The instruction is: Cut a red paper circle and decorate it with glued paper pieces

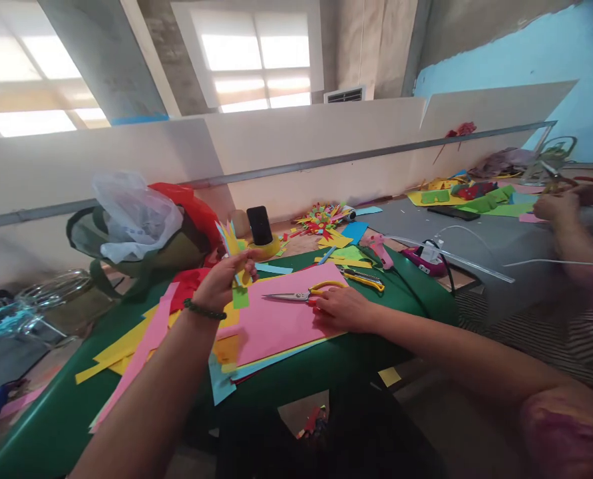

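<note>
My left hand (227, 274) is raised over the left side of the pile, fingers closed round a bundle of cut paper strips (233, 241) in yellow, green and blue. A green piece of paper (241, 297) hangs below the fingers. To the right, my right hand (343, 309) has its fingers on the handles of a pair of scissors (289, 296) with yellow and red grips. The scissors lie low over a pink sheet (276, 329), blades pointing left and nearly closed. Under that sheet are yellow and blue sheets. A yellow utility knife (365, 280) rests just beyond my right hand.
A pink glue gun (379, 251) with a cord lies on the green table cover (296, 369). Behind stand a phone (259, 225), a tape roll (269, 247) and paper scraps (326, 218). A bag (149, 256) is at left. A co-worker's hands (560, 203) hold scissors at right.
</note>
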Action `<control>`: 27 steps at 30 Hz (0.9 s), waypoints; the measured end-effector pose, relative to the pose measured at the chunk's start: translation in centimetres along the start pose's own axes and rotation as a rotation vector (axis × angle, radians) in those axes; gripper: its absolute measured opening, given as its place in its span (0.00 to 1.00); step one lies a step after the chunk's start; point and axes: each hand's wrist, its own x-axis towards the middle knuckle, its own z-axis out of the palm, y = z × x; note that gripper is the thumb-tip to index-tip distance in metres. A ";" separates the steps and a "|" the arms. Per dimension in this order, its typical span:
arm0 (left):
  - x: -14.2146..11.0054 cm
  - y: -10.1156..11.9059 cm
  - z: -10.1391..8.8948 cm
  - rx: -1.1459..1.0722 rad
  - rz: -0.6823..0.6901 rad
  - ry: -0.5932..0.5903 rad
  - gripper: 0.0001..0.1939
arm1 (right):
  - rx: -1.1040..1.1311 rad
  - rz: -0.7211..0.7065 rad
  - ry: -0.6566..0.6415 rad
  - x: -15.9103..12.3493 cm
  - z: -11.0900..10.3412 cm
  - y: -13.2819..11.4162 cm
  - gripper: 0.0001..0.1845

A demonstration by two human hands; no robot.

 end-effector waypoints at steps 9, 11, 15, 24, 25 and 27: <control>5.6 -6.4 0.4 -0.123 -0.065 0.015 0.04 | 0.123 -0.028 -0.144 7.0 -5.7 -1.3 0.21; 5.6 -7.2 0.2 -0.114 -0.070 0.002 0.06 | 0.181 -0.066 -0.132 8.7 -4.7 -1.6 0.21; 5.7 -7.6 -0.5 -0.094 -0.024 -0.009 0.07 | 0.387 -0.054 -0.016 10.3 -1.8 -1.2 0.16; 5.5 -7.0 -1.8 0.039 -0.011 -0.223 0.23 | 1.167 0.470 0.403 11.4 1.9 3.5 0.20; 5.5 -7.1 -2.0 0.056 -0.043 -0.266 0.26 | 1.250 0.476 0.375 11.5 2.0 3.7 0.22; 5.5 -7.1 -2.2 0.083 -0.089 -0.330 0.27 | 1.341 0.456 0.325 11.6 2.1 3.9 0.22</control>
